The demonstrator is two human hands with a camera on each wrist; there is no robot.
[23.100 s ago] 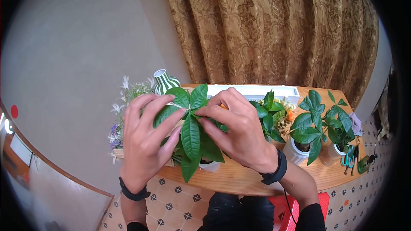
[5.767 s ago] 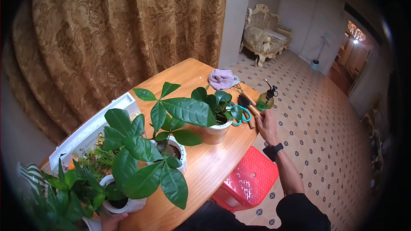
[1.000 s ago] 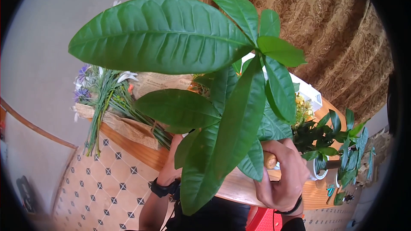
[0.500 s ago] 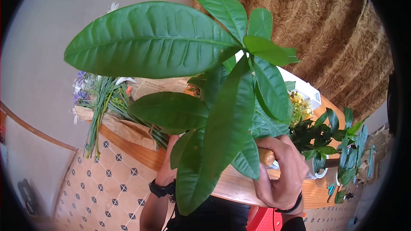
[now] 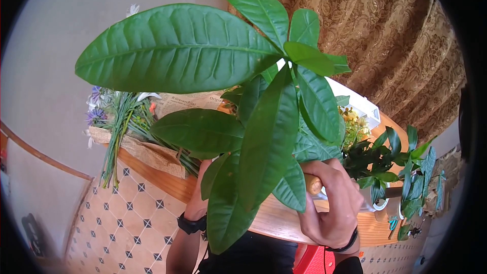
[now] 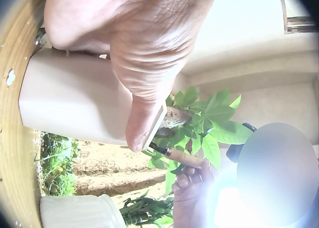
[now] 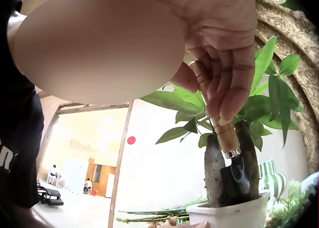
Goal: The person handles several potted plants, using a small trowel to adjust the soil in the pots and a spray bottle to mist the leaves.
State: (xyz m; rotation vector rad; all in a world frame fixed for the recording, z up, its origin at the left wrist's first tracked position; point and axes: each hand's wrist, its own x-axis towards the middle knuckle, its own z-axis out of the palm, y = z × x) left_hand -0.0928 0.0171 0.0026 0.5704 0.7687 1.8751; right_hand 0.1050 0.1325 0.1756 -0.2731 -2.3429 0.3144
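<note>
A leafy potted plant [image 5: 182, 50] fills the middle of the head view, its broad leaves hiding the pot and most of my left hand [image 5: 198, 200]. In the left wrist view, that hand [image 6: 134, 44] grips the white pot [image 6: 79, 96], thumb over the rim. My right hand [image 5: 335, 203] holds a small trowel by its wooden handle [image 5: 314, 184]. The right wrist view shows the fingers curled round this handle [image 7: 227, 136]. The trowel's dark blade [image 7: 235, 180] points down into the pot [image 7: 234, 215], between two thick stems [image 7: 214, 173].
Cut flowers [image 5: 119, 127] lie on brown paper at the table's left. Right of the plant are more potted plants [image 5: 375, 167], a white planter box [image 5: 362, 106], and turquoise scissors [image 5: 392, 223]. A red stool [image 5: 314, 260] stands below the front edge.
Earlier both hands were at a plant's leaves; later my right hand reached to the tools at the table's end. Now it holds the trowel in the pot. The last second shows only slight shifts.
</note>
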